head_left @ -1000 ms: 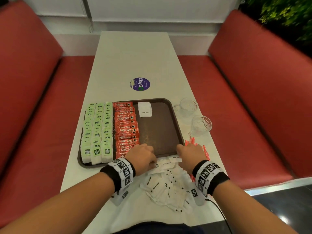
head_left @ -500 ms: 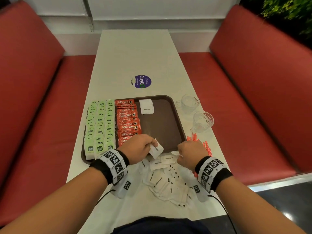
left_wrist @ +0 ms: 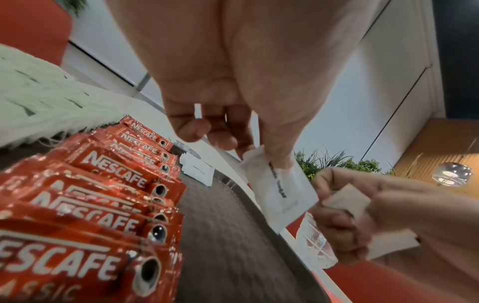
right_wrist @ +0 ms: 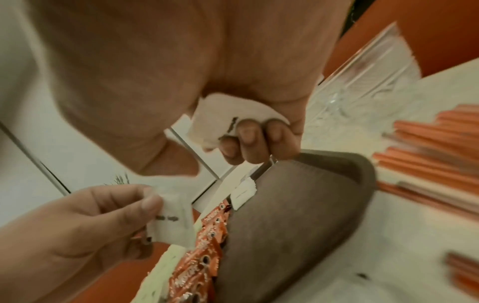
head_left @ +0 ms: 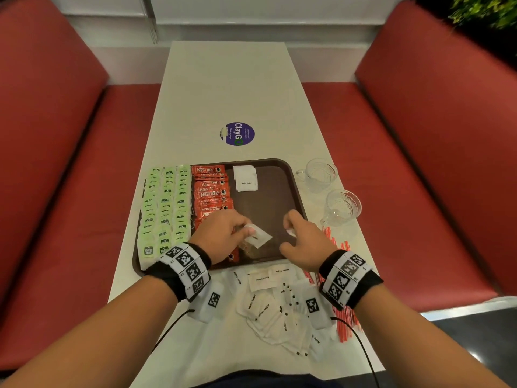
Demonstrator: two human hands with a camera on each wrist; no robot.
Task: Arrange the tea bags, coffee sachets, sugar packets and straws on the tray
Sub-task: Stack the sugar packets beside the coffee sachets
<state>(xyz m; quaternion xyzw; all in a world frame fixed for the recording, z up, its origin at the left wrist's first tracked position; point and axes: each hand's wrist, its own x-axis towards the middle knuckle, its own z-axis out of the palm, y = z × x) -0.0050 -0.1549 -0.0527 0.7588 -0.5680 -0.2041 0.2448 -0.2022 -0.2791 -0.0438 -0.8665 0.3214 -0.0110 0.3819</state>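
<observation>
The dark brown rectangular plastic tray (head_left: 291, 175) is sitting on the long white table (head_left: 223, 88), carrying green tea bags (head_left: 165, 203), red coffee sachets (head_left: 209, 189) and a few white sugar packets (head_left: 245, 178) at its far end. Since a second ago both hands are lifting off the loose pile of white paper sugar packets (head_left: 268, 306) and are now hovering over the tray's bare part, so placement appears imminent. The left hand (head_left: 223, 236) is pinching one packet (head_left: 258, 236) between thumb and fingertips; the right hand (head_left: 303, 243) is curling its fingers round another packet (right_wrist: 220, 116), mostly hidden. The thin red straws (head_left: 345, 317), partly covered by the right wrist, are lying outside the tray.
</observation>
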